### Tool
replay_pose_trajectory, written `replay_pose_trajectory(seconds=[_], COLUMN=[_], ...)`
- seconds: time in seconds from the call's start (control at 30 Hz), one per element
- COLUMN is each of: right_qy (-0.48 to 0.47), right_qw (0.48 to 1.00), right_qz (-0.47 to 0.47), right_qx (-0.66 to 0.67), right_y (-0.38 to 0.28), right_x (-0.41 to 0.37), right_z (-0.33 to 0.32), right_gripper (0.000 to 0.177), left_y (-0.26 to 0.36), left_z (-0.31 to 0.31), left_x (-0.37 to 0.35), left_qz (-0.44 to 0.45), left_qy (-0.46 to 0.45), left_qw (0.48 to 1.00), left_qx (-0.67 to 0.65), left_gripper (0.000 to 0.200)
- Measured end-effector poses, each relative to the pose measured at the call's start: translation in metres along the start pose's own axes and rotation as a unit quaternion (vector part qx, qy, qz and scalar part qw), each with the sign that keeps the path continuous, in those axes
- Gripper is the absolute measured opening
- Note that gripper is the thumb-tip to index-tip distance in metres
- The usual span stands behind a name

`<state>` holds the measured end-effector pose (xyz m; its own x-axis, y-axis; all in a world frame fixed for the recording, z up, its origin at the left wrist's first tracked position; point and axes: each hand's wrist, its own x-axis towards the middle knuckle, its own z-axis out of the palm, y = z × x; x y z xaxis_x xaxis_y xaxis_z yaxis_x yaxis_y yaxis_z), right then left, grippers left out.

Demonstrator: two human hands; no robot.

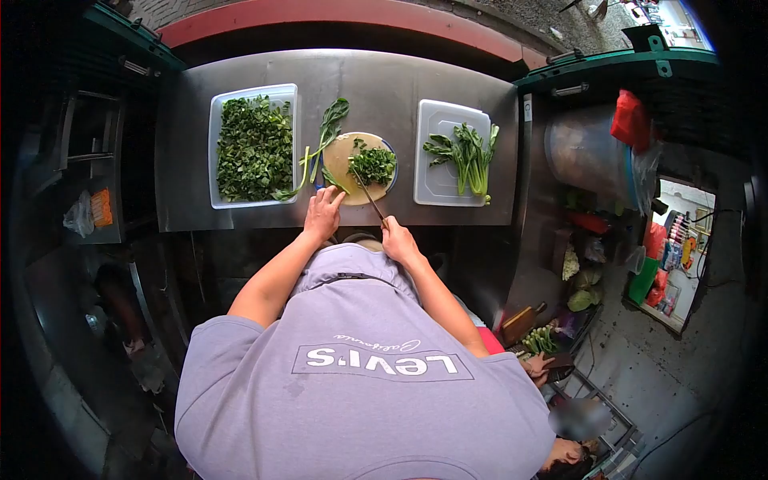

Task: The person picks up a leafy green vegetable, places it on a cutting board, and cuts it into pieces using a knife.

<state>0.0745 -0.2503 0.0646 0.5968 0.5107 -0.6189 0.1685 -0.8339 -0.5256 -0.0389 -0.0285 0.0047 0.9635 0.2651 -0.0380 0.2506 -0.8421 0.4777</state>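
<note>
View from above, looking down over a person's lilac T-shirt at a steel table [384,88].

In the middle of the table lies a round wooden cutting board [340,156] with a small heap of chopped greens [374,165] on its right half. The right hand [398,238] is closed around the handle of a knife [368,196], whose thin blade slants up and left onto the board, its tip touching the heap. The left hand [324,212] rests palm down at the board's near edge, fingers stretched towards a loose leaf [332,180]. Whether they pinch the leaf or only press on it is too small to tell.

Left of the board stands a white tray [214,148] filled with chopped greens. A whole leafy stalk [328,128] lies between that tray and the board. Right of the board a second white tray [436,180] holds a bunch of uncut leafy stalks [468,156].

The step in hand looks like chopping: cut leaves wait on the board and whole ones on the right tray. A further cut would call for the left hand to steady the leaf with fingertips tucked back, and for the blade to come down clear of them.

At the lower right, beyond the table, another person's hand [536,366] is near more vegetables on the floor.
</note>
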Motion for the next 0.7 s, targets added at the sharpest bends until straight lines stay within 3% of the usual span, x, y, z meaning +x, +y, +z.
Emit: replay_pose_trajectory(seconds=[0.17, 0.27, 0.37, 0.57, 0.63, 0.7], right_qy=[0.004, 0.007, 0.009, 0.015, 0.013, 0.007], right_qw=[1.000, 0.999, 0.999, 0.999, 0.999, 0.999], right_qz=[-0.024, -0.033, -0.035, -0.029, -0.026, -0.010], right_qx=[0.010, 0.014, 0.015, 0.026, 0.031, 0.030], right_y=[0.003, 0.006, 0.004, 0.001, 0.000, -0.001], right_x=[0.000, 0.001, 0.002, -0.006, -0.009, -0.012], right_z=[0.007, 0.013, 0.015, 0.020, 0.022, 0.025], right_gripper=[0.019, 0.018, 0.018, 0.018, 0.018, 0.019], left_y=[-0.007, -0.005, -0.020, -0.029, -0.029, -0.025], left_z=[0.000, -0.010, 0.009, 0.013, 0.010, 0.012], left_x=[0.005, 0.019, 0.027, 0.048, 0.052, 0.053], left_qz=[-0.114, 0.025, 0.068, 0.055, 0.038, 0.031], left_qy=[0.039, 0.063, 0.062, 0.074, 0.026, 0.052], left_qw=[0.991, 0.998, 0.994, 0.994, 0.996, 0.997], left_qx=[-0.050, -0.002, 0.056, 0.066, 0.075, 0.051], left_gripper=[0.041, 0.035, 0.033, 0.017, 0.008, 0.005])
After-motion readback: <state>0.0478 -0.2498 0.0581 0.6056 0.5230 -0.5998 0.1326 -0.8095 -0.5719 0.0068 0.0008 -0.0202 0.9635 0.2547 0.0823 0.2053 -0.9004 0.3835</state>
